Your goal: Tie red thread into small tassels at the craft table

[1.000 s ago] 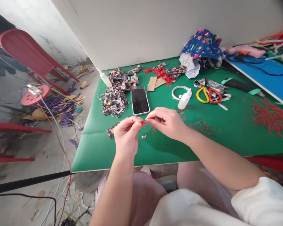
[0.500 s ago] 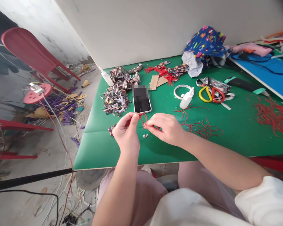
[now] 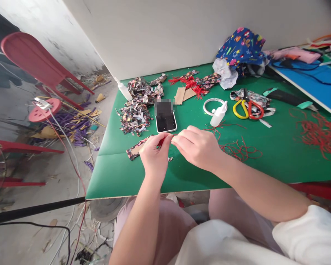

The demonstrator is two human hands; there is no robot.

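Evidently, in the head view, the left hand (image 3: 154,156) is closed to a thumb-and-finger pinch on some red cord (image 3: 161,141); the right hand (image 3: 195,147) is drawn to a tight pinch against it, apparently on the same cord, though the fingertips hide how much it grips. The cord lies mostly inside the left hand, above the tabletop (image 3: 113,176); a patterned strip (image 3: 135,150) lies just left of that hand, a phone (image 3: 166,123) just beyond both; a small squeeze bottle (image 3: 218,116) and loose red cords (image 3: 238,149) lie beyond and to the right of the right hand, with scissors (image 3: 241,117) farther out that way. Such fine work seems best done with the left pinch firm, the right fingertips close to it and the pull gentle and even; too loose a pinch could let the cord slip or twist.
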